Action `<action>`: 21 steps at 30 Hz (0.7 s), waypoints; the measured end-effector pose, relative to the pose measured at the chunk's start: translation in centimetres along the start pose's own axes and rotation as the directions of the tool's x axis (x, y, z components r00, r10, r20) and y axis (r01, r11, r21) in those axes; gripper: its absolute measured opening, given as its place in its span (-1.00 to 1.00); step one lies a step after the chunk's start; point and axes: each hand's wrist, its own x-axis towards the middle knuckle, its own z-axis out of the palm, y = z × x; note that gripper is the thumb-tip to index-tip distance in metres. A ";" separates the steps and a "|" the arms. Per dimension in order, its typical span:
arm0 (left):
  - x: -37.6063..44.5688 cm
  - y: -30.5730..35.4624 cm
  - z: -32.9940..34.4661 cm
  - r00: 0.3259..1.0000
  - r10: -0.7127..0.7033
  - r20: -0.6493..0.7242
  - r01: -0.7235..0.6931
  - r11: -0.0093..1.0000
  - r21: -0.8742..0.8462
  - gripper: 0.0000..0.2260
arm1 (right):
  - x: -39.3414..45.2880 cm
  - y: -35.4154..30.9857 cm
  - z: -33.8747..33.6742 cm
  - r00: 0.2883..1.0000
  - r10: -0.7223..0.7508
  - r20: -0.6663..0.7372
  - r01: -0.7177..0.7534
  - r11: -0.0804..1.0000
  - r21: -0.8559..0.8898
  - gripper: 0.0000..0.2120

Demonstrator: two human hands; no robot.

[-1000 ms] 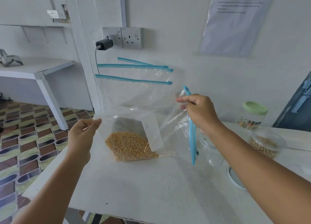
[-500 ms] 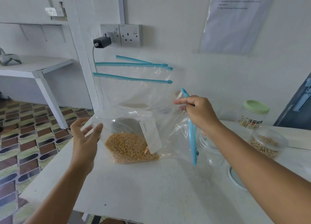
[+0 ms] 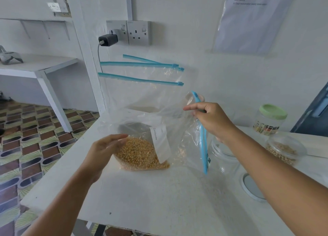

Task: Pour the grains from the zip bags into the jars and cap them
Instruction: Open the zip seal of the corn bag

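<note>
1. White table (image 3: 159, 200) stands against a wall; spare bags (image 3: 142, 86) lean at its back edge.
2. Head view, risk: the bag (image 3: 150, 143) of grains (image 3: 140, 156) lies near the left edge, with the open jar (image 3: 223, 156) just behind its zip. Lifted by one corner, I judge, it may sag and spill past the jar mouth.
3. Right hand (image 3: 213, 122) is pinched shut on the bag's blue zip (image 3: 202, 138).
4. Left hand (image 3: 103, 150), fingers spread apart, rests against the grain end, gripping nothing.
</note>
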 end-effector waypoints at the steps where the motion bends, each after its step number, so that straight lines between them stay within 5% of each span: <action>1: 0.3 -0.4 -0.1 1.000 -0.012 -0.009 0.012 1.000 -0.001 -0.83 | 0.0 0.1 -0.1 1.000 -0.006 0.026 0.007 1.000 -0.010 -0.67; 8: 1.5 -1.9 0.4 0.991 -0.041 -0.128 0.028 0.994 -0.101 -0.78 | -0.5 0.8 -1.3 0.946 0.041 0.322 0.055 0.957 -0.283 -0.74; 16: 2.0 0.6 0.0 0.954 0.063 -0.294 -0.081 0.996 -0.049 -0.80 | -0.4 0.3 -1.0 0.980 0.025 0.199 0.015 0.980 -0.196 -0.65; 21: 1.8 0.2 -1.4 0.976 0.052 -0.212 -0.055 0.998 -0.011 -0.79 | -0.9 0.7 0.0 0.960 0.072 0.271 -0.002 0.968 -0.252 -0.59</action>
